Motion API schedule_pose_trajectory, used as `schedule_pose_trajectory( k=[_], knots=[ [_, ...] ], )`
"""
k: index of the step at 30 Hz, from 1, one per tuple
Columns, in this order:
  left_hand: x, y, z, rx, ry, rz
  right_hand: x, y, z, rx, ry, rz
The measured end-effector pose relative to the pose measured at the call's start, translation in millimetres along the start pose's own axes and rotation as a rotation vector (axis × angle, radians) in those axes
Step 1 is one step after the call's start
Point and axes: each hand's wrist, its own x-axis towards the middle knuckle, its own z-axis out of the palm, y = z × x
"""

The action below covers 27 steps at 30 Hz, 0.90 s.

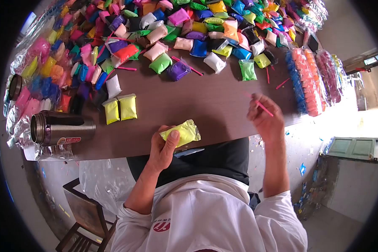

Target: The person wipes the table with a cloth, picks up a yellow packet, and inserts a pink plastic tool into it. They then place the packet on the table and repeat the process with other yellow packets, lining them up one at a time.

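Gripping a yellow packet (185, 133) by one end, the left hand (161, 148) is risking a slip off the counter (227, 122)'s near edge; the right hand (268, 122) is pinching a pink stick (265, 109).

Your left hand (161, 147) grips a pale-yellow packet in clear plastic film (183, 133) over the brown table's near edge (164, 152). Your right hand (266, 115) holds a thin pink stick (264, 108). Two upright yellow packets (120, 109) lie side by side, near a steel flask (67, 128) on its side.
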Motion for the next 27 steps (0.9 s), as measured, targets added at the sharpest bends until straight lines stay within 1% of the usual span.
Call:
schedule_pose_trajectory(
  k=[1, 2, 4, 8, 11, 12, 15, 18, 21, 27],
  knots=[
    [0, 1, 0, 0.000, 0.001, -0.007, -7, 12, 10, -0.026, 0.018, 0.027],
    [0, -1, -2, 0.010, -0.011, -0.011, -11, 24, 24, 0.033, -0.003, 0.013],
    [0, -7, -10, 0.028, -0.036, -0.017, -20, 43, 41, 0.037, 0.015, 0.067],
    [3, -2, -10, -0.009, -0.038, 0.032, -22, 60, 60, 0.099, 0.013, 0.184],
    [3, -4, -14, -0.049, -0.045, 0.040, -16, 67, 70, -0.048, 0.076, 0.115],
    [3, -3, -13, -0.043, -0.045, 0.044, -15, 67, 71, -0.098, 0.051, 0.138],
    [4, -4, -15, -0.004, -0.053, 0.031, -13, 66, 93, -0.140, 0.177, 0.019],
    [5, -4, -14, 0.000, -0.054, 0.040, -12, 63, 96, -0.327, 0.206, -0.059],
    [4, -5, -14, 0.004, -0.044, 0.056, -12, 64, 98, -0.394, 0.244, -0.053],
    [3, -8, -15, 0.002, -0.031, 0.039, -12, 66, 99, -0.361, 0.233, 0.007]
  ],
)
